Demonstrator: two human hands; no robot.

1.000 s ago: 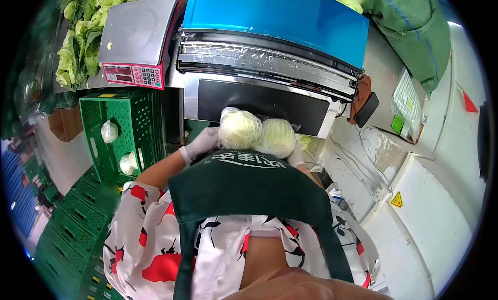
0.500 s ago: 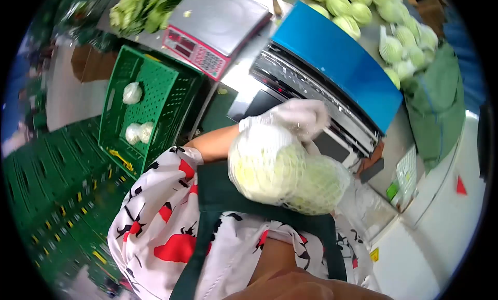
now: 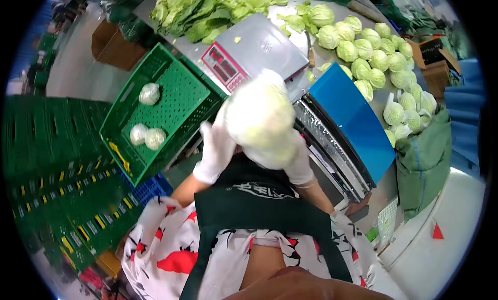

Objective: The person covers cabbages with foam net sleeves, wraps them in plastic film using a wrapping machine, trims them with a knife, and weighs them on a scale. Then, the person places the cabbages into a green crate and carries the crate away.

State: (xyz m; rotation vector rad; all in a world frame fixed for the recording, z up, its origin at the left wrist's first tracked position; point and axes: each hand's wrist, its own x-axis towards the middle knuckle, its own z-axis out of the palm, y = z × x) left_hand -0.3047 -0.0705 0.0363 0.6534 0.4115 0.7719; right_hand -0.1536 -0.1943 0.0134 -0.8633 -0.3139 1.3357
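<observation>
- Two cabbages (image 3: 262,118) — kinda blurry — are held up in front of the dark apron (image 3: 264,204), by the scale (image 3: 262,48)
- Left hand (image 3: 217,149) cups one side, thumb spread; right hand (image 3: 300,162) cups the other
- Green crate (image 3: 179,95) sits left, three pale bundles (image 3: 149,94) inside
- Blue-topped machine (image 3: 353,126) right — more heads (image 3: 364,49) beyond, on the tabletop (image 3: 385,188)

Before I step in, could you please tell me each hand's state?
Left hand: holding the cabbages from their left side.
Right hand: holding their right side, fingers mostly hidden.
</observation>
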